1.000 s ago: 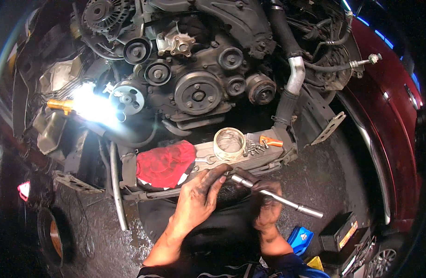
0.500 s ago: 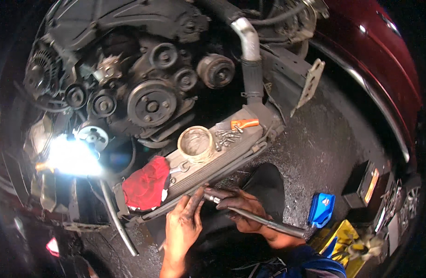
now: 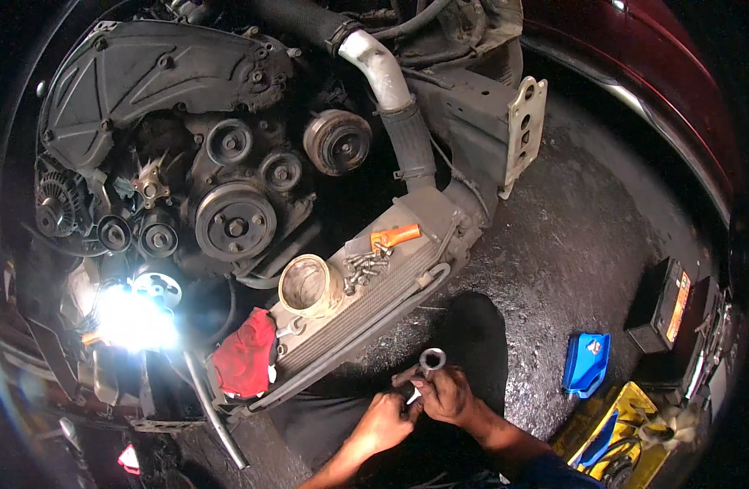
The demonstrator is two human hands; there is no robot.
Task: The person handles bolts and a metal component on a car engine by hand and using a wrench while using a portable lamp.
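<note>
Low in the view my right hand [image 3: 449, 398] is closed around a metal tool [image 3: 432, 359], whose round, hollow end points up toward the camera. My left hand [image 3: 390, 420] is closed just beside it, its fingertips at a small bright metal part that I cannot make out. Above my hands lies a radiator-like core [image 3: 374, 306], bearing a red rag [image 3: 240, 359], an open-ended wrench [image 3: 291, 328], a round tub [image 3: 307, 287], several bolts [image 3: 366, 265] and an orange-handled scraper [image 3: 396, 236].
An engine front with pulleys [image 3: 234, 226] fills the upper left, with a glaring work light [image 3: 138, 318] below. A metal bar [image 3: 218, 416] slants at lower left. A red car body [image 3: 676, 90] is at right, near a black battery [image 3: 651, 318], blue case [image 3: 586, 363] and yellow tray [image 3: 635, 448].
The view has turned, so the engine appears further left. The long tool in my right hand has swung from lying crosswise to pointing end-on upward, and both hands appear lower.
</note>
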